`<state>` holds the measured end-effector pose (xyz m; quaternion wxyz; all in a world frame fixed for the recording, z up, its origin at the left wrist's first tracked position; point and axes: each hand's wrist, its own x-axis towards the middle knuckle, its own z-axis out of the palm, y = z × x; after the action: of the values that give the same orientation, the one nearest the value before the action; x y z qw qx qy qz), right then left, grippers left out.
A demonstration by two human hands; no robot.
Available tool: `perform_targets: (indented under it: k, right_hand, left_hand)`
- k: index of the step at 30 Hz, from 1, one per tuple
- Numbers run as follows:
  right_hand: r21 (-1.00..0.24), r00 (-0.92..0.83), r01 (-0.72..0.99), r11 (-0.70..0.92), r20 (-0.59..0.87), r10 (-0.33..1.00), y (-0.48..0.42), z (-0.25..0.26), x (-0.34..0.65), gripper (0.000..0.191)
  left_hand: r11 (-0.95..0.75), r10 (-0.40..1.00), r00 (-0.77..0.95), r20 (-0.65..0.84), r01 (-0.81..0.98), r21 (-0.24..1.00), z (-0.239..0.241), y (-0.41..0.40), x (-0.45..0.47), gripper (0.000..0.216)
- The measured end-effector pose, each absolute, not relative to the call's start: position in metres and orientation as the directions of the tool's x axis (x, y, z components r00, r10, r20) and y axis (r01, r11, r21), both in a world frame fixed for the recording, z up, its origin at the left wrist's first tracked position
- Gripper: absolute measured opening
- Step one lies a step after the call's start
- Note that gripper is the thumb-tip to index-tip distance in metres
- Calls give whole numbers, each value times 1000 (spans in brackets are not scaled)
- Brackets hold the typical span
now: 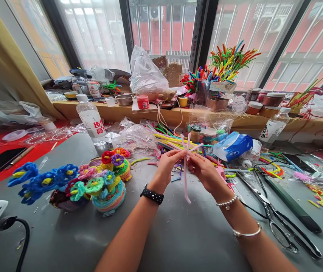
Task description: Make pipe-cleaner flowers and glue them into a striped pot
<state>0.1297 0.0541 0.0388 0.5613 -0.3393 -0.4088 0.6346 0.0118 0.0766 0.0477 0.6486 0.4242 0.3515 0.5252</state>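
Pale pink pipe cleaners (186, 177), crossed into a star-like bunch, are pinched at the crossing by both hands above the grey table. My left hand (168, 164) grips the bunch from the left, thumb and index finger pressed together. From the right, the fingertips of my right hand (204, 170) close on the same spot. One long strand hangs down between the hands with a bent tip, and shorter ends stick up and out to the sides. Behind them lies a heap of coloured pipe cleaners (164, 140).
Left of my hands stand small pots of fuzzy flowers (109, 198) and blue flowers (46, 181). On the right lie large scissors (269, 207), a dark green bar (292, 204) and a blue tissue pack (232, 146). Water bottles (90, 119) stand near the cluttered windowsill (116, 113).
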Motion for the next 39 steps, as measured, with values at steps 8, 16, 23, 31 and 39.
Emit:
perform_targets:
  k: [8, 16, 23, 31, 39]
  right_hand:
    - [-795, -79, -607, -18, 38, 996, 57, 32, 127, 14]
    - [-675, 21, -735, 63, 70, 997, 60, 19, 117, 8]
    - [-631, -40, -775, -38, -11, 999, 58, 20, 113, 16]
    - [-630, -74, -774, -67, -16, 997, 61, 17, 114, 10]
    - [-702, -29, -712, 25, 65, 997, 64, 20, 122, 6]
  left_hand:
    - [68, 995, 93, -27, -467, 881, 51, 70, 21, 13]
    - [100, 994, 102, -49, -585, 805, 49, 62, 33, 10]
    - [90, 996, 75, -57, -581, 809, 44, 63, 35, 12]
    - [52, 999, 19, -50, -562, 825, 42, 63, 35, 11]
    - [90, 995, 93, -46, -552, 829, 46, 61, 36, 10]
